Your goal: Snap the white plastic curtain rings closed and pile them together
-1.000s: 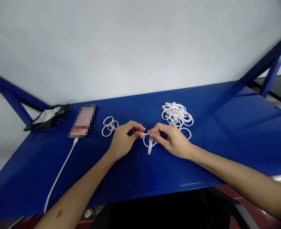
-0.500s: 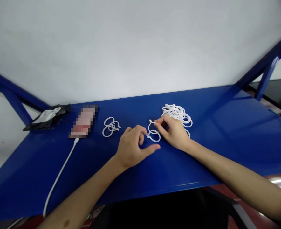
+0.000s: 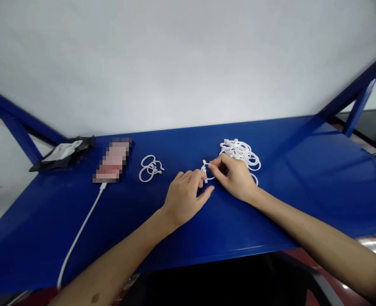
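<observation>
Between thumb and index finger, my right hand (image 3: 234,174) pinches one end of a thin white plastic ring (image 3: 211,178) that has a knob on it. My left hand (image 3: 186,193) comes in from the left, its index fingertip touching the ring's other side; the thumb stands apart, so this hand is open. More than one ring seems to overlap here, partly hidden by the fingers. Just behind my right hand lies a heap of white rings (image 3: 239,148), partly covered by it. Several linked white rings (image 3: 148,170) rest left of my left hand.
A phone (image 3: 113,161), its screen blurred, lies on the blue table (image 3: 232,238) at the left with a white cable (image 3: 79,231) running to the front edge. A black plastic package (image 3: 63,153) is behind it. Blue frame bars stand at both sides, before a white wall.
My left hand has moved slightly right and up against the rings, which now appear bunched closer together and more edge-on. My right hand keeps its pinch. The view has shifted slightly.
</observation>
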The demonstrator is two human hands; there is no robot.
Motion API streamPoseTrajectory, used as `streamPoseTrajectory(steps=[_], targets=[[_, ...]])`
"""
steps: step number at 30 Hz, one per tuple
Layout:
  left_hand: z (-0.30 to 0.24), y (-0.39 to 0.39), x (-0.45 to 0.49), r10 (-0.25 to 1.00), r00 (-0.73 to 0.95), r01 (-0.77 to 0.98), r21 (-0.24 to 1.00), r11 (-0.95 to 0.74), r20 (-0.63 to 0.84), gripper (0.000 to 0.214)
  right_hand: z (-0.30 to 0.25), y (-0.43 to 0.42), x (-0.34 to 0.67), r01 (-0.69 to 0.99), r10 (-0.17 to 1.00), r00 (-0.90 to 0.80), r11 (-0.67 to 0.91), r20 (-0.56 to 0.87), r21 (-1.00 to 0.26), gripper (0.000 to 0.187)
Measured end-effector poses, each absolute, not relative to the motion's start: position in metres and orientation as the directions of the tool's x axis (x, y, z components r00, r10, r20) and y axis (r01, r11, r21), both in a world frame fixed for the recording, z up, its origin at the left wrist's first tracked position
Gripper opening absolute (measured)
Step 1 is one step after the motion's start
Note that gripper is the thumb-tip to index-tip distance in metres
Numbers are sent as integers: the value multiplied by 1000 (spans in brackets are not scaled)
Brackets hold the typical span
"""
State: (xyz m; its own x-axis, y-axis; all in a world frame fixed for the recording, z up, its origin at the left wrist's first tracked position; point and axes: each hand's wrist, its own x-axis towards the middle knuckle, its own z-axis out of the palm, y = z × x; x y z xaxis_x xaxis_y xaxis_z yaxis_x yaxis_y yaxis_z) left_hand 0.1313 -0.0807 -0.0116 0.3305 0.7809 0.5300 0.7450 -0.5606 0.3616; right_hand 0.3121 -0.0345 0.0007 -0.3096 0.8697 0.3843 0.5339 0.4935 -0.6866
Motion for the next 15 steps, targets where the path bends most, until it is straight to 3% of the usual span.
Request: streamPoseTrajectory(steps=[3, 8, 15], targets=[[-13, -79, 131, 787, 301, 795, 315, -519, 539, 29, 1, -36, 311, 524, 875, -318, 483, 365, -701, 15], [-13, -75, 131, 811, 237, 827, 327, -457, 535, 15, 2, -38, 311, 521, 876, -318, 480, 362, -705, 14], [6, -71, 117, 925, 59, 510, 785, -351, 375, 11, 7, -28, 323, 650, 877, -243, 465, 415, -602, 12]])
